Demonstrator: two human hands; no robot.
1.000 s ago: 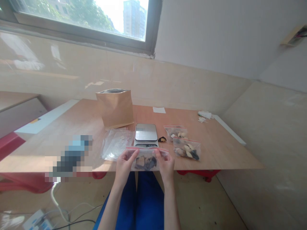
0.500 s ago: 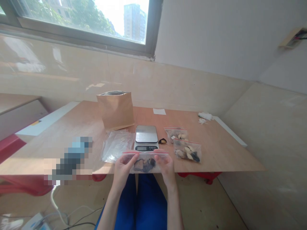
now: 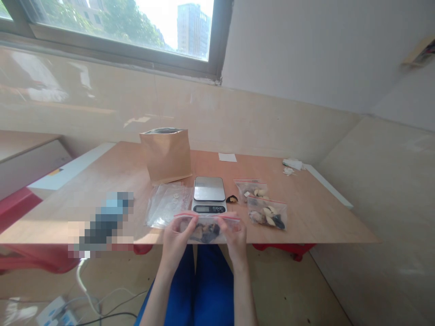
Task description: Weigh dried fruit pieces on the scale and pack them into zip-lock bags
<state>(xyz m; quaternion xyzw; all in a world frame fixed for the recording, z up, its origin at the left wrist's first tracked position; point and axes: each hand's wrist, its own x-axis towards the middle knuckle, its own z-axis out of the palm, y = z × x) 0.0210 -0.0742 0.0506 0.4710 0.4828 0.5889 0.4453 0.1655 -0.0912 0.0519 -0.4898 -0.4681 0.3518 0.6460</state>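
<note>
Between my hands, at the table's front edge, is a clear zip bag (image 3: 205,232) with a red seal strip and dark and tan dried pieces inside. My left hand (image 3: 177,232) pinches its top edge on the left, thumb in front. My right hand (image 3: 234,230) pinches the same edge to the right of the middle. Just beyond the bag stands a kitchen scale (image 3: 210,189) with a bare steel plate and a small display. A dark curled piece (image 3: 232,199) lies to the right of the scale.
Flat clear bags (image 3: 167,206) lie left of the scale, and an upright brown paper pouch (image 3: 166,156) stands behind them. On the right are filled zip bags (image 3: 267,213). Farther back lie a white paper (image 3: 227,157) and some scraps (image 3: 292,164). A pixelated object (image 3: 105,219) is at left.
My right thumb has slid a little to the left along the bag's top edge. The whole view has shifted slightly; both hands keep hold of the bag.
</note>
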